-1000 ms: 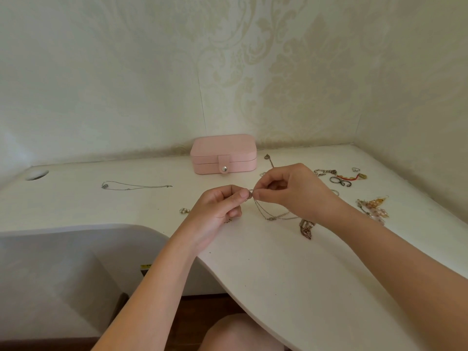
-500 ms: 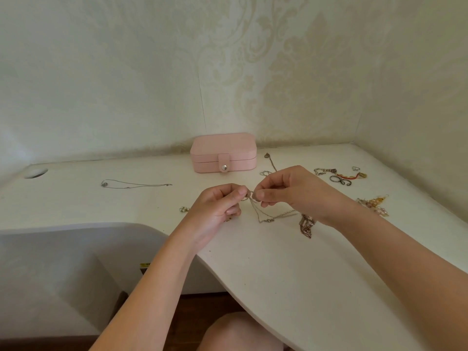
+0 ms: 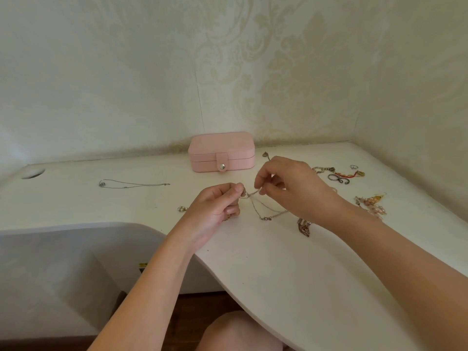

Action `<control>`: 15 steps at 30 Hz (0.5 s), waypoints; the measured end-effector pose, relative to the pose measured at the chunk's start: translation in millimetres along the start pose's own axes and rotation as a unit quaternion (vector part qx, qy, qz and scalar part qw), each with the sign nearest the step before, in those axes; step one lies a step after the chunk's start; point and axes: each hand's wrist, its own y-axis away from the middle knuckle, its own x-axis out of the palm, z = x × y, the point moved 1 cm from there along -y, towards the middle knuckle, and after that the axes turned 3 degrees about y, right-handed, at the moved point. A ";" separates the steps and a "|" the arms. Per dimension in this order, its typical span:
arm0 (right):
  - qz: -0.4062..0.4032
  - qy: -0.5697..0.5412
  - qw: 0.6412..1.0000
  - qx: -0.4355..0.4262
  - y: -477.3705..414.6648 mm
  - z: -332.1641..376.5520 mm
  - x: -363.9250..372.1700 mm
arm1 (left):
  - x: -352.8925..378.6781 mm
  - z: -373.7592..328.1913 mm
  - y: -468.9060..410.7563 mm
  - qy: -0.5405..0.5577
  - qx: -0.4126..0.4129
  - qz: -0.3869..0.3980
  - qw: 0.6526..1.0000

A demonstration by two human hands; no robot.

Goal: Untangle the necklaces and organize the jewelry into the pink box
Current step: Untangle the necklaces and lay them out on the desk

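necklace (image 3: 251, 194) crosswise between hands (image 3: 215, 209) (image 3: 291, 190)

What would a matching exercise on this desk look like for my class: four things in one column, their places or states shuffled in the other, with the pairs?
Things
1. pink box
2. silver necklace
3. tangled chain
4. pink and gold cluster

Places or states
A. pinched by left hand and right hand
B. closed, by the back wall
C. laid out straight, left of the hands
D. right of the right forearm

Pairs: 1-B, 2-C, 3-A, 4-D
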 end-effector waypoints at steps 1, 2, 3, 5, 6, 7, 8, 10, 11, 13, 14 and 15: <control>0.001 -0.033 0.999 0.015 0.9 1.0 -0.5 | -0.2 0.1 -0.1 -0.001 -0.002 0.001 1.000; 0.004 -0.067 0.997 0.034 0.9 1.3 -0.2 | -0.7 0.2 0.0 -0.003 -0.004 0.000 1.000; 0.009 -0.094 0.994 0.055 0.9 0.4 0.9 | -0.9 0.1 0.1 -0.004 -0.005 -0.001 1.000; 0.025 -0.097 0.991 0.090 -0.3 -4.2 5.2 | -0.8 0.1 0.4 -0.002 -0.001 -0.002 1.000; 0.037 -0.083 0.990 0.105 -1.0 -5.8 7.7 | -0.4 -0.3 0.6 0.002 0.001 -0.003 1.000; 0.048 -0.075 0.989 0.117 -2.1 -6.8 10.4 | 0.2 -1.1 1.0 0.006 0.001 -0.006 1.000; 0.054 -0.084 0.987 0.128 -2.9 -7.5 12.7 | 0.7 -1.7 1.5 0.012 0.001 -0.009 1.000; 0.055 -0.133 0.980 0.141 -4.6 -8.1 15.6 | 1.1 -2.5 2.0 0.023 0.000 -0.015 1.000; 0.053 -0.160 0.975 0.143 -4.6 -7.9 15.7 | 1.2 -2.8 2.3 0.025 0.000 -0.020 0.999; 0.055 -0.207 0.965 0.151 -4.1 -6.9 15.9 | 1.7 -3.9 2.5 0.021 -0.002 -0.027 0.999; 0.056 -0.223 0.961 0.156 -3.4 -5.8 16.3 | 2.2 -4.6 3.0 0.019 -0.002 -0.029 0.999; 0.054 -0.231 0.958 0.161 -3.2 -4.6 16.6 | 2.4 -5.4 3.0 0.020 -0.005 -0.032 0.999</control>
